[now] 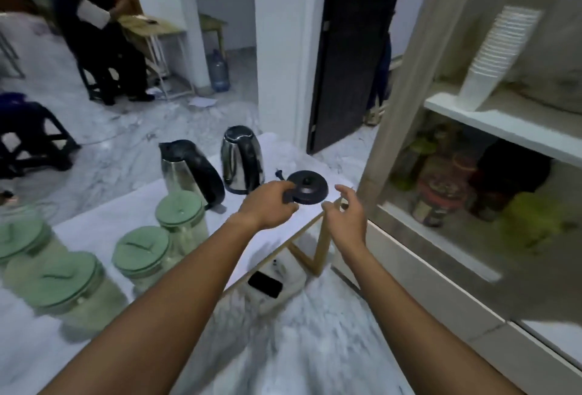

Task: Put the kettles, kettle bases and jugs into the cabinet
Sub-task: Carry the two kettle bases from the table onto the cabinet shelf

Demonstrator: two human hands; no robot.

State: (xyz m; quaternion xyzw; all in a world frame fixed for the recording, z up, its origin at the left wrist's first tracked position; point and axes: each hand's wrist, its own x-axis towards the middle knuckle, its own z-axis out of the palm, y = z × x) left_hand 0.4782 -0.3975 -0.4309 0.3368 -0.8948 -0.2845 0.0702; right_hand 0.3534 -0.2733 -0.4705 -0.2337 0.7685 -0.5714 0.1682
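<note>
My left hand (269, 205) grips the near edge of a round black kettle base (310, 187) at the right end of the white table (104, 221). My right hand (346, 213) hovers just right of the base, fingers apart and holding nothing. Two steel kettles with black handles stand behind the base: one at the left (185, 169), one at the right (241, 158). Several clear jugs with green lids (141, 251) are grouped on the left part of the table. The cabinet (491, 130) stands open at the right.
A stack of white paper cups (494, 58) stands on the cabinet's upper shelf; jars and green containers (441, 187) fill the shelf below. A black phone (265, 284) lies under the table edge. A person sits at the back left, near a water bottle (218, 72).
</note>
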